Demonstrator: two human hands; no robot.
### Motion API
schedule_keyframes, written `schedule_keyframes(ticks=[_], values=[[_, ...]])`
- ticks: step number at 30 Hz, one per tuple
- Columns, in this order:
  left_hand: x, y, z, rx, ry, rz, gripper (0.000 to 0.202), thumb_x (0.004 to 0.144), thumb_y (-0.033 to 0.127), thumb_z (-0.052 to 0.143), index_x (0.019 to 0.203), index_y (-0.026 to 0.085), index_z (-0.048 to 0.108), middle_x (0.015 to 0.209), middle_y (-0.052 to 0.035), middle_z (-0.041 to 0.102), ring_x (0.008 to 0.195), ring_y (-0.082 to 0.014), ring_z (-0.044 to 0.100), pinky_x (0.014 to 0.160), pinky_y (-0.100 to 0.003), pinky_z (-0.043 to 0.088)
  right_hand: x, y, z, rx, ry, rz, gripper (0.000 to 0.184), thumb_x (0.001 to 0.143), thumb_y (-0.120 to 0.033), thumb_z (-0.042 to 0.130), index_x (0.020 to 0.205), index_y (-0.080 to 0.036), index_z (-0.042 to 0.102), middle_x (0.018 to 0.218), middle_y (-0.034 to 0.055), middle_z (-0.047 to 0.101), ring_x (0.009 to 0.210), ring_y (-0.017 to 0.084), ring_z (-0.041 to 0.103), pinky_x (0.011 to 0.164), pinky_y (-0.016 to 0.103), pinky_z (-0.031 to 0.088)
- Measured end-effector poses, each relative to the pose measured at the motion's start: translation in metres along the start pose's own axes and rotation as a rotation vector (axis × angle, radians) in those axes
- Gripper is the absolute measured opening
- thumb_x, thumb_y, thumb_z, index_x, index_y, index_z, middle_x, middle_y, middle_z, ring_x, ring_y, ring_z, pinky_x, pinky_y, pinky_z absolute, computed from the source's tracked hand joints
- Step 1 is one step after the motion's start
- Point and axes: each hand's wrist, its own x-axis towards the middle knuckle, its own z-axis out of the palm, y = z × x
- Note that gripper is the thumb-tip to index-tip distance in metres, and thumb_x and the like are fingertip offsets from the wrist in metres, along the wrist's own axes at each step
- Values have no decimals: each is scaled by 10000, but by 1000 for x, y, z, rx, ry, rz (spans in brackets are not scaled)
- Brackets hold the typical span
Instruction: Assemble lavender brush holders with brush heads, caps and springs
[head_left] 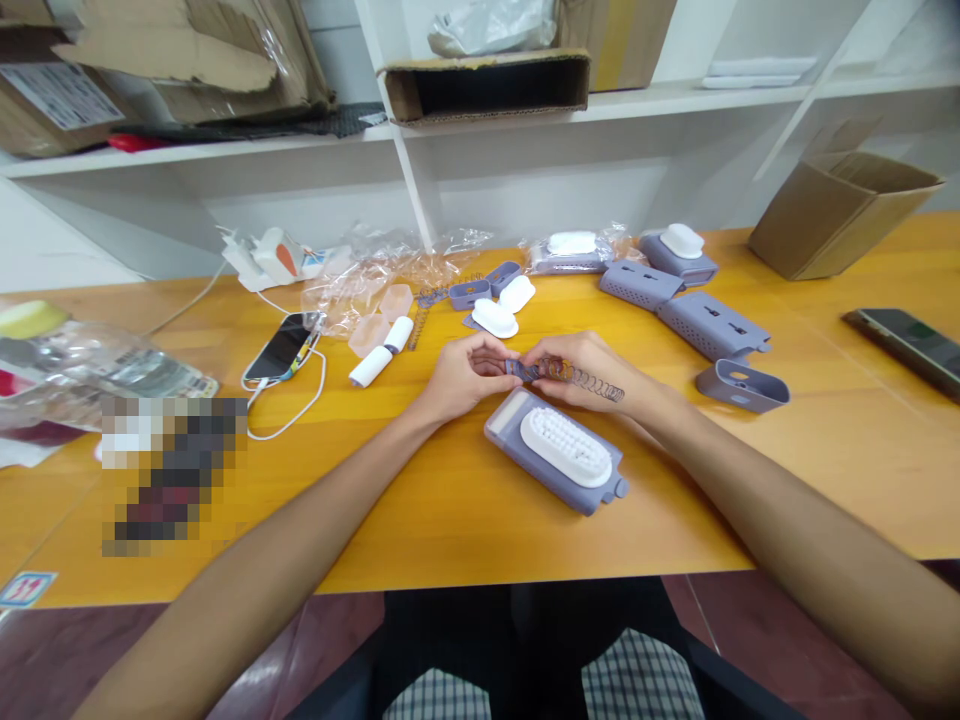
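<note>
My left hand (466,376) is closed in a pinch on a small purple-grey plastic piece (513,367). Touching it from the other side, my right hand (589,362) grips a thin metal coil spring (600,386), whose free end trails over the back of the hand. Fingers hide where spring and piece meet. Just below both hands lies a purple-grey case with a white bristled oval brush (566,446) on top. White oval caps (495,318) and small purple-grey open shells (470,294) lie beyond the left hand, near loose springs (420,320).
Purple-grey housings (709,325) and an open shell (742,386) lie to the right. White cylinders (381,352), clear plastic bags (360,285) and a charging phone (281,347) sit to the left. A cardboard box (840,205) and another phone (911,345) are far right.
</note>
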Motion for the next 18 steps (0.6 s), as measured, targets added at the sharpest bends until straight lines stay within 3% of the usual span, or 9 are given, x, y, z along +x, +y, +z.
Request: schedule_keyframes(ticks=[11, 18], values=[[1, 0, 1, 12, 2, 34, 407, 624, 232, 968, 786, 158, 602, 1124, -109, 810, 864, -155, 740, 866, -353, 602, 5, -2, 6, 68, 103, -82, 174, 873, -193, 720, 1024, -234, 794, 1065, 69, 797, 897, 212, 749, 846, 339, 578], [1, 0, 1, 5, 10, 22, 453, 600, 258, 995, 778, 158, 590, 1082, -105, 812, 798, -131, 716, 816, -333, 593, 6, 3, 12, 39, 181, -72, 144, 848, -216, 783, 989, -246, 792, 955, 52, 817, 862, 228, 728, 841, 373, 570]])
